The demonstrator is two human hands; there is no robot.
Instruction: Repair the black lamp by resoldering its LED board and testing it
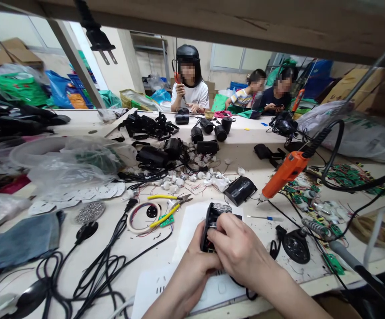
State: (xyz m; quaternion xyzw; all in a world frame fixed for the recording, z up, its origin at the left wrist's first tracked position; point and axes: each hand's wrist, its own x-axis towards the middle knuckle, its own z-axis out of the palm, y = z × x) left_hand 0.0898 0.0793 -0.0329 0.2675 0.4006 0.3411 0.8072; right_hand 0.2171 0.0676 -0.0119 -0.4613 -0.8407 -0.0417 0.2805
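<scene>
My left hand (195, 266) is wrapped round a black plastic housing (206, 221), held tilted above white sheets near the table's front edge. The fingers of my right hand (239, 248) are bent and pressed into the housing's open side, where small wires show; what those fingertips pinch, if anything, is hidden. Behind my hands lies a black rounded cover (240, 190). An orange electric screwdriver (284, 175) hangs to the right of it. A thin screwdriver (265, 218) with a blue-tipped handle rests to the right of my hands.
Yellow-handled cutters (169, 210), a tape roll (135, 217) and black cables (102, 261) lie left. Black housings and white connectors fill the middle. Circuit boards (352, 177) and a round black part (296, 246) are right. Across the table, a person (190, 91) holds an orange tool; two others sit farther right.
</scene>
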